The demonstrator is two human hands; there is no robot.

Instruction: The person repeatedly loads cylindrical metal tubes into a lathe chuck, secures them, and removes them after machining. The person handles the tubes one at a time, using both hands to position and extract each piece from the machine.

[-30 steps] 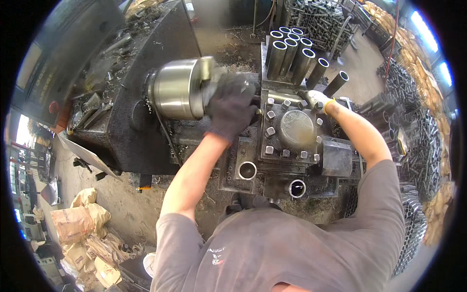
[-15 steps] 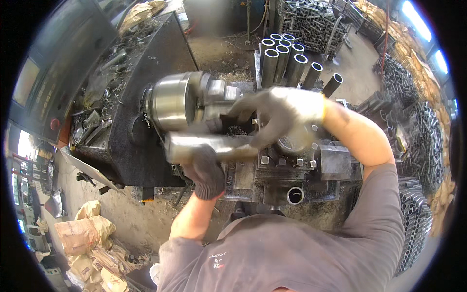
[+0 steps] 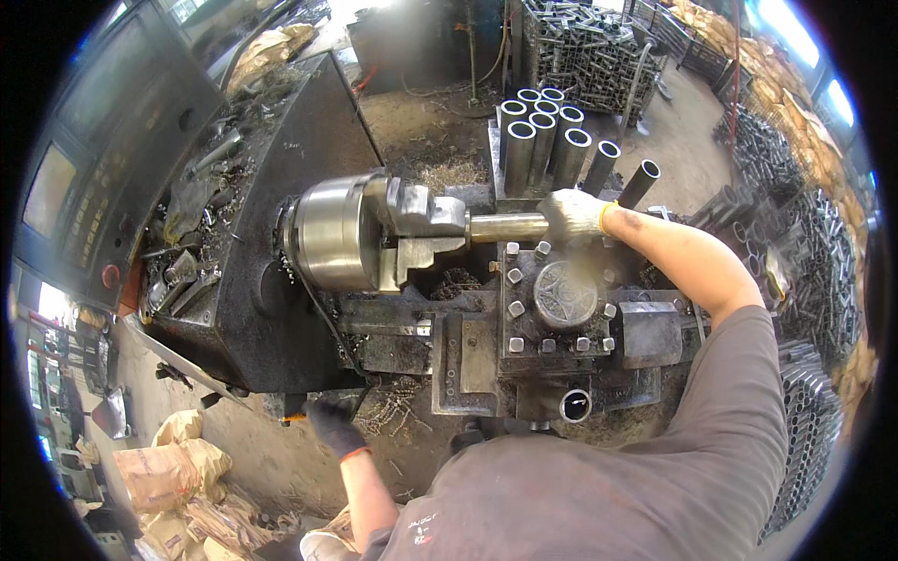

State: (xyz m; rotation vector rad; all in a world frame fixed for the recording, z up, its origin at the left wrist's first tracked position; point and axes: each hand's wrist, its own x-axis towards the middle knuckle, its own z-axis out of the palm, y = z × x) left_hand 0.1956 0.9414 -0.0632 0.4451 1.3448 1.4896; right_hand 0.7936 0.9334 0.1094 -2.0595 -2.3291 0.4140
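Observation:
A bright metal tube [image 3: 508, 227] lies level with its left end in the jaws [image 3: 421, 211] of the lathe chuck [image 3: 332, 234]. My right hand [image 3: 573, 215], in a light work glove with a grey palm, is closed round the tube's right end. My left hand [image 3: 335, 426], in a dark glove, is low at the front left of the lathe, beside a small orange part [image 3: 294, 418]. Its fingers blend into the dark machine, so their grip is hard to make out. Just below the right hand is the square tool post [image 3: 564, 294] with several bolts.
Several upright tubes [image 3: 543, 140] stand on a ledge behind the lathe. A short tube [image 3: 576, 405] sits in a holder close to my body. Wire bins of metal parts [image 3: 594, 56] stand behind and to the right. Paper sacks [image 3: 164, 477] lie at lower left; metal shavings [image 3: 398, 407] litter the floor.
The tube, held across both hands in front of the chuck, is now between the jaws. My left hand has left it and dropped down and left; my right hand stays on its right end.

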